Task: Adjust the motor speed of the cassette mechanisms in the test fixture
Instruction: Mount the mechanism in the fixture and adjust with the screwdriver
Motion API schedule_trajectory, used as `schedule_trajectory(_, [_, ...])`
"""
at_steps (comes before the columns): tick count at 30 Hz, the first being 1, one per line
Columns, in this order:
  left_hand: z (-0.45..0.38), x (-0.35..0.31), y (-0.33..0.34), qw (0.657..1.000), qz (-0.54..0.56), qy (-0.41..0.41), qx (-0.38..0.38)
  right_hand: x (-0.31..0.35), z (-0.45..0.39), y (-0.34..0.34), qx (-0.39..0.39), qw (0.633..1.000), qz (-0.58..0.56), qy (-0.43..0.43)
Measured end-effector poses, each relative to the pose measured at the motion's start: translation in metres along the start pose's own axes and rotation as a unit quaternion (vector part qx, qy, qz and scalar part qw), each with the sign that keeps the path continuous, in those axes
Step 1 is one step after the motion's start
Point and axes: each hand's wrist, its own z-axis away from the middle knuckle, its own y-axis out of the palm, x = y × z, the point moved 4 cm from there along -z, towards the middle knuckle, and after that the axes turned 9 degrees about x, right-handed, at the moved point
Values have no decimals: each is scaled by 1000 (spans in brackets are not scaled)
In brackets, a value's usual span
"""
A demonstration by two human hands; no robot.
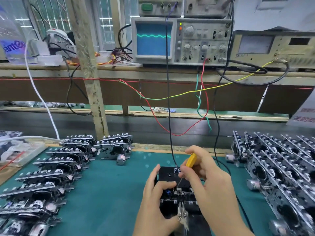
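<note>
- Right hand (204, 174) pinches a yellow screwdriver (190, 160), its tip down in the black fixture (170, 176).
- Left hand (153, 198), fingers curled, holds the fixture's left side on the green surface (110, 193).

Test fixture (172, 178) near centre on tabletop (109, 193), both hands on it: left hand (153, 201) on left side, right hand (204, 176) over top with screwdriver (190, 160). Cassette mechanisms stacked far left (56, 169) and right (279, 167). Oscilloscope (180, 40) on shelf (119, 68) behind. Near-edge clip (182, 213), probably, in front of fixture.
</note>
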Motion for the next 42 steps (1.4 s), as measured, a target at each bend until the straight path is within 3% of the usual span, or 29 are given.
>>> schedule_trajectory(9, [-1, -12, -5, 1000, 20, 0, 9, 3, -1, -1, -42, 999, 0, -18])
schedule_trajectory(25, [-1, -1, -1, 999, -3, -35, 33, 1, -1, 1, -6, 1000, -6, -15])
schedule_trajectory(42, [-2, 0, -2, 1000, 6, -1, 23, -4, -3, -1, -4, 998, -51, -31])
